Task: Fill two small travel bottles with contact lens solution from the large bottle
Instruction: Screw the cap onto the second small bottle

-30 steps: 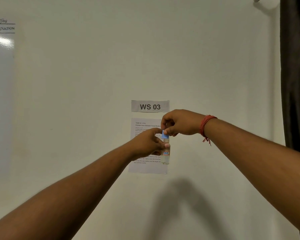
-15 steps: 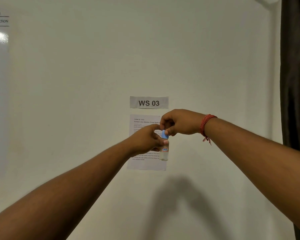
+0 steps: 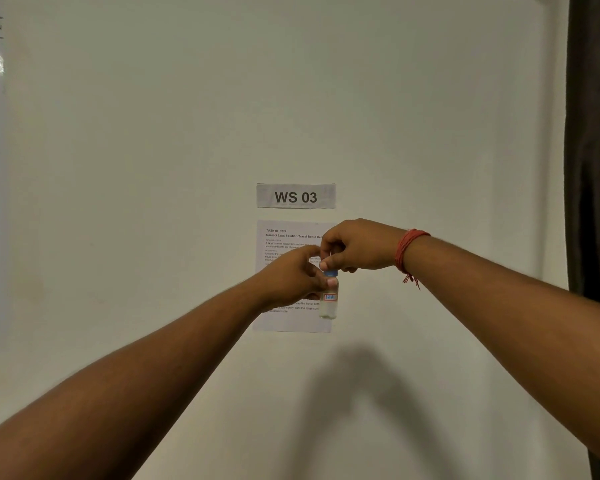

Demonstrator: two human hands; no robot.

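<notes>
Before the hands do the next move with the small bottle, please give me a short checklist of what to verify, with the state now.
1. Left hand grips the small bottle: ok.
2. Right hand pinches the blue cap: ok.
3. Bottle upright: ok.
4. Cap screwed tight: cannot tell.
5. Liquid level in the bottle: cannot tell, too blurred.
6. Large bottle and second travel bottle within view: not ok, neither is visible.

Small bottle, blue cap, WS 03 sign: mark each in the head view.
small bottle (image 3: 329, 301), head view, on the clear body at its label.
blue cap (image 3: 330, 273), head view, on the cap's side below the right hand's thumb.
WS 03 sign (image 3: 296, 196), head view, on the printed text at its middle.
</notes>
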